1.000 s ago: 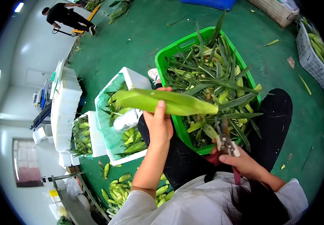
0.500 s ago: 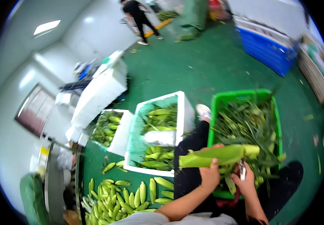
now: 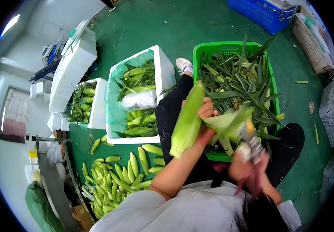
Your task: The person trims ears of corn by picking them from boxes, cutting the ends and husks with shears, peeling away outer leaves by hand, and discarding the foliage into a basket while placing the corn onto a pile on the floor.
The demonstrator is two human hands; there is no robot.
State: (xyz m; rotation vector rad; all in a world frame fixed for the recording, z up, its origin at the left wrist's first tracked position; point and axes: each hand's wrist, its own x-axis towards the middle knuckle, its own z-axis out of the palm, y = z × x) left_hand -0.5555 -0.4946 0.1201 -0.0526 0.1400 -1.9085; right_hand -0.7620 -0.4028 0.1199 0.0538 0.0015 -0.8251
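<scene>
My left hand (image 3: 206, 110) is wrapped round an ear of corn (image 3: 188, 121) in light green husk, tilted over my left thigh. To its right, a pale loose husk leaf (image 3: 231, 123) hangs between my hands, blurred by motion. My right hand (image 3: 249, 170), also smeared, is closed on a silvery metal tool (image 3: 255, 149) that looks like pruning shears, with something dark red dangling below. Beneath both hands stands a bright green crate (image 3: 209, 46), heaped with stripped husks and leaves (image 3: 236, 79).
A pile of corn ears (image 3: 114, 185) lies on the floor at my left. Beyond it are a large white foam box (image 3: 164, 73) and a smaller foam box (image 3: 98, 102), both holding corn. A blue crate (image 3: 254, 13) and a pale crate (image 3: 314, 50) stand at far right.
The corn has swung from nearly level to steeply tilted and moved left. My right hand has moved down with the tool, away from the ear. The view has tipped downward.
</scene>
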